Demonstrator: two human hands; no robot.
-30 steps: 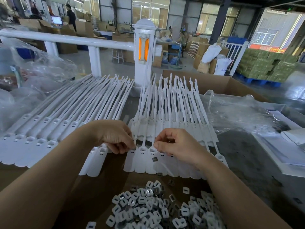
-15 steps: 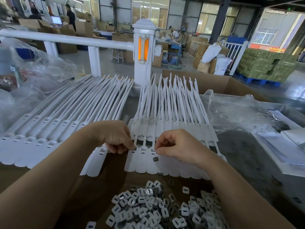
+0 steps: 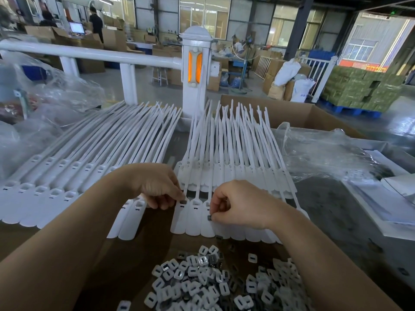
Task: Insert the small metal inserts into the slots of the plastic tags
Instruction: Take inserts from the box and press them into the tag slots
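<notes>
Pinching insert (image 3: 210,217) | right hand (image 3: 241,204) grip clamped | left hand (image 3: 157,186) grip clamped on tag (image 3: 183,217)

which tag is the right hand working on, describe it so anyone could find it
Start at the white post with orange reflectors and follow the right-hand fan of tags down to the near row. It is the third tag from the left, the only one with the right hand pinching a small dark insert on it.
</notes>
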